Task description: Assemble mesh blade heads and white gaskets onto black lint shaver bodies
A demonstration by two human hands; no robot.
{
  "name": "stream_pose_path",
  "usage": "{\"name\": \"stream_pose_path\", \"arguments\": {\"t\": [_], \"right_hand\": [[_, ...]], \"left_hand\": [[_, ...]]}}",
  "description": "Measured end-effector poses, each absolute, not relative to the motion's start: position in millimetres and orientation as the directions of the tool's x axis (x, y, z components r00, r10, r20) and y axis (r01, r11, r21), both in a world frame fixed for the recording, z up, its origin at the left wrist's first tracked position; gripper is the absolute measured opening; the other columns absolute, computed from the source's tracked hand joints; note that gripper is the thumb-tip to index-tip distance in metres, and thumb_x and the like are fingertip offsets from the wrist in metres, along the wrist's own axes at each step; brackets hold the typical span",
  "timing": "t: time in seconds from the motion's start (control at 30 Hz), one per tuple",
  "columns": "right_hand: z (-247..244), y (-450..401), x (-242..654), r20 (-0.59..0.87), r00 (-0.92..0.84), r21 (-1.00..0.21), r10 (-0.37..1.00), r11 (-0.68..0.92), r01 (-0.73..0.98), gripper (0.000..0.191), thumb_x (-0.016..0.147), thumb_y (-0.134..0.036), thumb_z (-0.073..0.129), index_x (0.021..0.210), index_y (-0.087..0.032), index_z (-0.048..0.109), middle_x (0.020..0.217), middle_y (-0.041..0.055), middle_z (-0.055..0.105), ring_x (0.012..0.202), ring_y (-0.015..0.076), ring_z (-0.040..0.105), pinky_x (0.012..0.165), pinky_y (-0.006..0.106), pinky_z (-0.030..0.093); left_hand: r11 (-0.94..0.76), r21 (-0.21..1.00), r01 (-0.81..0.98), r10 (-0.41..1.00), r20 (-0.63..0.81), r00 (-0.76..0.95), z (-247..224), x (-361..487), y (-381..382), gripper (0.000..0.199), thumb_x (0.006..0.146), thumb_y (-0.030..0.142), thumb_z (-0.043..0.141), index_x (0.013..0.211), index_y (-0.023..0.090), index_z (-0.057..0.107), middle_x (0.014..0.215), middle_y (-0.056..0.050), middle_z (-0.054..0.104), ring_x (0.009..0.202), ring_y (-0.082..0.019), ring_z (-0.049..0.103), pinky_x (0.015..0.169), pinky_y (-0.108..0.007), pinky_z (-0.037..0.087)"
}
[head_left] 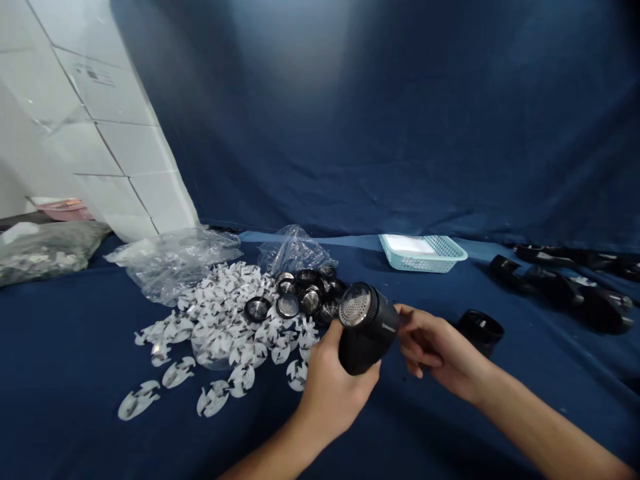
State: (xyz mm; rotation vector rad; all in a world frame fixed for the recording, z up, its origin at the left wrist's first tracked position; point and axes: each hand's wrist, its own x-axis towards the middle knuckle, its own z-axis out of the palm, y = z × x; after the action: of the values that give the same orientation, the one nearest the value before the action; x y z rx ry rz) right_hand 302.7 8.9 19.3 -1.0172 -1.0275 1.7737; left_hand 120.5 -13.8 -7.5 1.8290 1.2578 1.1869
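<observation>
My left hand [336,390] is wrapped around a black fabric shaver [367,333], its round perforated metal head tilted up toward me. At the shaver's right side is my right hand [430,343], fingers curled and fingertips close against the body; whatever they may pinch is hidden. Left of the shaver lies a heap of white blade pieces [227,313], with several strays in front. Black ring-shaped heads with metal mesh [310,300] are piled on the heap's right side. Behind my right wrist stands a black cylindrical part [481,330] with an open top.
A light-blue perforated basket [425,265] holding white paper sits at the back. Several black shaver bodies [565,290] lie at the right. Clear plastic bags [175,257] rest behind the heap, and a filled bag [50,250] is at far left. Blue cloth covers the table [75,353].
</observation>
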Motion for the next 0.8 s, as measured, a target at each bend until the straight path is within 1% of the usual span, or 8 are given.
{"name": "stream_pose_path", "arguments": {"t": [0.1,0.23,0.4,0.57,0.67,0.73,0.77,0.8], "right_hand": [[17,11,305,-0.211,-0.339,-0.934,0.917,-0.292,-0.208,0.012,0.069,-0.013,0.051,0.071,-0.019,0.062,0.033,-0.0141,0.026,0.034,0.0054,0.009,0.039,0.020,0.031],[15,9,308,-0.254,-0.384,-0.937,0.888,-0.324,-0.131,0.021,0.072,-0.015,0.053,0.053,-0.016,0.060,0.029,-0.0118,0.025,0.033,0.0048,0.012,0.038,0.020,0.025],[23,9,311,-0.266,-0.479,-0.924,0.837,-0.363,-0.122,0.044,0.090,-0.041,0.049,0.056,-0.017,0.063,0.028,-0.0116,0.023,0.033,0.0058,0.012,0.039,0.021,0.024],[36,3,312,-0.200,-0.446,-0.948,0.873,-0.288,-0.138,0.033,0.088,-0.034,0.059,0.059,-0.019,0.057,0.031,-0.0130,0.022,0.035,0.0060,0.010,0.040,0.022,0.023],[44,-15,313,-0.139,-0.408,-0.986,0.902,-0.163,-0.024,0.027,0.089,-0.038,0.060,0.069,-0.020,0.061,0.040,-0.0102,0.032,0.040,0.0067,0.025,0.044,0.021,0.028],[44,-30,312,-0.050,-0.472,-0.989,0.880,0.021,0.145,0.025,0.088,-0.046,0.060,0.089,-0.023,0.068,0.054,-0.0049,0.052,0.049,0.0088,0.046,0.048,0.022,0.035],[41,-35,311,0.022,-0.531,-0.966,0.847,0.154,0.206,0.030,0.086,-0.051,0.060,0.096,-0.024,0.068,0.064,-0.0018,0.060,0.055,0.0110,0.054,0.052,0.025,0.040],[37,-39,308,0.077,-0.591,-0.921,0.803,0.284,0.267,0.032,0.083,-0.056,0.061,0.094,-0.026,0.070,0.070,-0.0001,0.064,0.059,0.0129,0.059,0.055,0.027,0.044]], "left_hand": [[-0.349,0.865,0.362,0.937,0.316,0.149,-6,120,-14,0.022,0.079,0.023,0.064,0.100,0.018,0.058,0.077,-0.001,0.065,0.066,-0.017,0.061,0.059,-0.027,0.047],[-0.342,0.875,0.342,0.937,0.292,0.189,-6,120,-15,0.023,0.077,0.021,0.065,0.099,0.017,0.058,0.083,-0.004,0.066,0.073,-0.019,0.062,0.065,-0.029,0.048],[-0.301,0.919,0.256,0.952,0.272,0.144,1,115,-14,0.026,0.082,0.026,0.063,0.106,0.019,0.058,0.088,-0.002,0.066,0.078,-0.018,0.062,0.069,-0.029,0.049],[-0.290,0.921,0.261,0.957,0.287,0.050,15,91,-15,0.026,0.080,0.032,0.066,0.102,0.019,0.060,0.091,-0.003,0.068,0.083,-0.021,0.065,0.074,-0.032,0.051],[-0.248,0.888,0.386,0.964,0.264,0.011,18,57,-26,0.027,0.079,0.039,0.066,0.097,0.019,0.062,0.084,-0.004,0.069,0.077,-0.022,0.066,0.068,-0.033,0.053],[-0.202,0.822,0.532,0.966,0.255,-0.028,18,27,-37,0.025,0.079,0.039,0.065,0.095,0.019,0.063,0.083,-0.005,0.071,0.076,-0.025,0.068,0.066,-0.033,0.053],[-0.187,0.767,0.614,0.964,0.263,-0.035,17,10,-42,0.029,0.079,0.037,0.066,0.102,0.020,0.062,0.090,-0.006,0.071,0.081,-0.026,0.068,0.070,-0.035,0.054],[-0.178,0.690,0.701,0.950,0.307,-0.061,16,-5,-47,0.035,0.076,0.035,0.067,0.108,0.021,0.061,0.097,-0.007,0.071,0.085,-0.027,0.068,0.073,-0.036,0.054]]}}
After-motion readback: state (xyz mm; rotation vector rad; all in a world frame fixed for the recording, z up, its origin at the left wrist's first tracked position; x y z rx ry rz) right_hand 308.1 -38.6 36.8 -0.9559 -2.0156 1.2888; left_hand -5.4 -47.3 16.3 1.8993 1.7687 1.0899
